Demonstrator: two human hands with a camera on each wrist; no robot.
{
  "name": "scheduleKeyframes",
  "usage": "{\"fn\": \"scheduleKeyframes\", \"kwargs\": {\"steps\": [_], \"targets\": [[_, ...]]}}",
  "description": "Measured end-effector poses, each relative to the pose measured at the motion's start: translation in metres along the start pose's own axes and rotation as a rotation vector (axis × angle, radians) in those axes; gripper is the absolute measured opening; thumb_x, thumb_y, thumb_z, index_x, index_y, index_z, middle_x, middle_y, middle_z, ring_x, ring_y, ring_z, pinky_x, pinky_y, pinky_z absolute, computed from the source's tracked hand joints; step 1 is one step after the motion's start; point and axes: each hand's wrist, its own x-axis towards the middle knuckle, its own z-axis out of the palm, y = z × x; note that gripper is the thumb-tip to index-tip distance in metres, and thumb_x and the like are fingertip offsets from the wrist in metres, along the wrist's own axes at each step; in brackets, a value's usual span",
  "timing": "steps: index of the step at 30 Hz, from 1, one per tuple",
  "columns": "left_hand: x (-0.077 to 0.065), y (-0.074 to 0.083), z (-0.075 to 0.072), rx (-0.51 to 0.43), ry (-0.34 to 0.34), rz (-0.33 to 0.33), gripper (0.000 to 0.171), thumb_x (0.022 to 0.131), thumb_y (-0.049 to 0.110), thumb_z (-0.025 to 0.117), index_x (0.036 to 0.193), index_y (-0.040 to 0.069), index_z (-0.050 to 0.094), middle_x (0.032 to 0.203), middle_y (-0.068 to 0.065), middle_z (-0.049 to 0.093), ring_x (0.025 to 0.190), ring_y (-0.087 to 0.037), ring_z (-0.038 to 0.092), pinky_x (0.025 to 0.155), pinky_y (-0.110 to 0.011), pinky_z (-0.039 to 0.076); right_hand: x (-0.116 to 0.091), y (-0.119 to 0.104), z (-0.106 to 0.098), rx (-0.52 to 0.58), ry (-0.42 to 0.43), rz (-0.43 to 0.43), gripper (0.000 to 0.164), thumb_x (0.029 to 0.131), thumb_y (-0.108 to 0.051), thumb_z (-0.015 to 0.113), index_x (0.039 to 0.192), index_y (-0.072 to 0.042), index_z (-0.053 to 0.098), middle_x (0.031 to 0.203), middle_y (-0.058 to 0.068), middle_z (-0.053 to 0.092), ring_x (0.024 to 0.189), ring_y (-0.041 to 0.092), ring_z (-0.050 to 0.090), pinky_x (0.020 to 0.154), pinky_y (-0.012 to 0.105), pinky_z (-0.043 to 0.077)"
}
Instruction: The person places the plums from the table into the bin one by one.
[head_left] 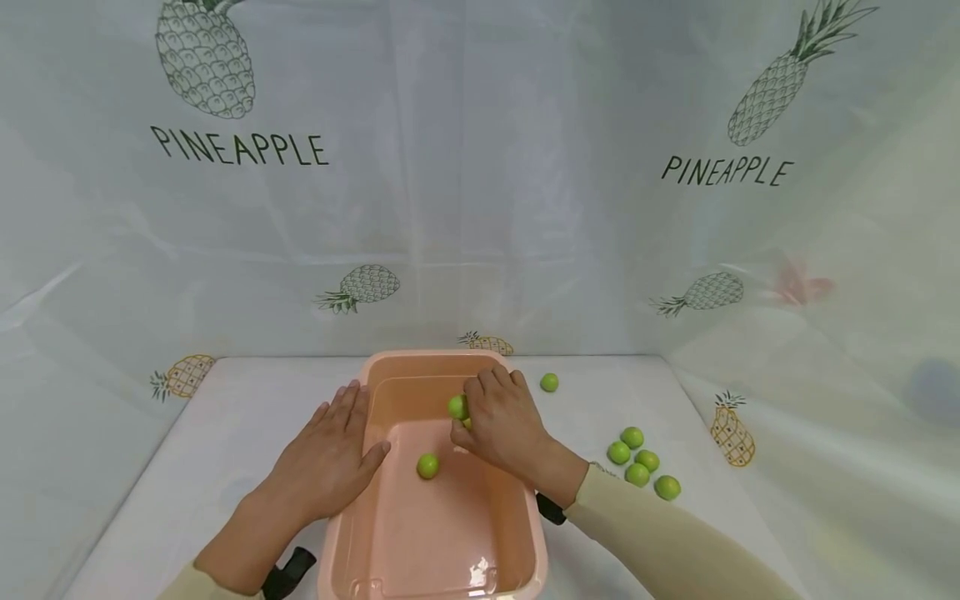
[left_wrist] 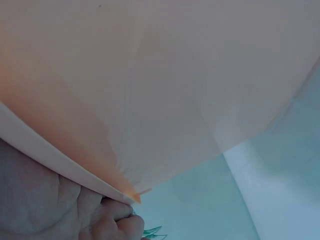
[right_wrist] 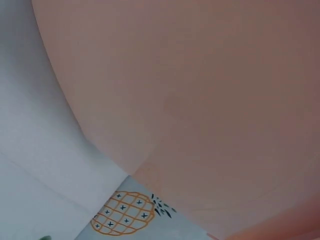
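A pink plastic tub (head_left: 435, 533) stands in the middle of the table in the head view. My left hand (head_left: 330, 454) lies on its left rim with fingers straight and thumb over the inside. Reaching across the right rim, my right hand (head_left: 506, 417) curls its fingers round green limes (head_left: 458, 407); two show at its thumb side, above the tub floor. One more lime (head_left: 427, 466) lies on the floor of the tub. The left wrist view shows the tub's outer wall (left_wrist: 150, 90) beside my fingers. In the right wrist view, the wall (right_wrist: 175, 100) hides my right hand.
To the right of the tub, several limes (head_left: 637, 474) lie in a loose group on the white table (head_left: 247, 417). A single lime (head_left: 550, 382) is near the back edge. Behind hangs a pale curtain (head_left: 480, 208) printed with pineapples.
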Motion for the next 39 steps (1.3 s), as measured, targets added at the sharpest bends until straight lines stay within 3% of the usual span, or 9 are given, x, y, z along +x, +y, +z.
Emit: {"fn": "scheduleKeyframes", "kwargs": {"steps": [5,13,23,34,39], "targets": [[-0.0007,-0.0001,0.0005,-0.008,-0.008,0.0,0.082,0.108,0.042,0.056,0.16,-0.014,0.026,0.168,-0.033,0.026,0.157,-0.049,0.028,0.124,-0.066,0.03,-0.0009,-0.0005,0.0009,-0.025,0.02,-0.006,0.033,0.083,-0.039,0.073,0.085,-0.012,0.055,0.074,0.0,0.045,0.072,0.02,0.045,0.064,0.03,0.026],[-0.0005,-0.0016,-0.0025,0.035,-0.013,0.001,0.08,0.108,0.041,0.057,0.159,-0.015,0.03,0.167,-0.034,0.027,0.156,-0.05,0.03,0.124,-0.065,0.03,0.0038,-0.0024,0.0035,-0.056,0.123,-0.055,0.029,0.076,-0.033,0.075,0.079,-0.013,0.054,0.072,-0.001,0.044,0.074,0.02,0.046,0.066,0.03,0.024],[0.001,0.0006,0.0001,0.034,-0.012,0.011,0.081,0.107,0.04,0.058,0.159,-0.015,0.03,0.167,-0.035,0.028,0.155,-0.05,0.031,0.123,-0.065,0.032,0.0008,-0.0016,0.0027,-0.082,0.092,-0.078,0.03,0.08,-0.032,0.074,0.08,-0.012,0.052,0.073,0.001,0.047,0.079,0.023,0.048,0.068,0.034,0.036],[0.0012,-0.0001,-0.0006,0.015,-0.027,0.003,0.083,0.107,0.041,0.059,0.159,-0.015,0.028,0.167,-0.035,0.027,0.156,-0.05,0.029,0.124,-0.066,0.03,0.0004,-0.0026,-0.0037,-0.113,0.017,-0.084,0.025,0.088,-0.03,0.071,0.087,-0.01,0.056,0.078,0.002,0.051,0.083,0.023,0.048,0.073,0.036,0.039],[0.0024,0.0014,-0.0015,0.016,-0.022,-0.003,0.083,0.106,0.04,0.06,0.16,-0.015,0.028,0.167,-0.034,0.027,0.156,-0.049,0.029,0.124,-0.065,0.03,0.0005,0.0035,-0.0065,-0.095,0.058,-0.081,0.021,0.089,-0.027,0.068,0.087,-0.011,0.055,0.078,0.002,0.05,0.081,0.023,0.049,0.073,0.037,0.041]]}}
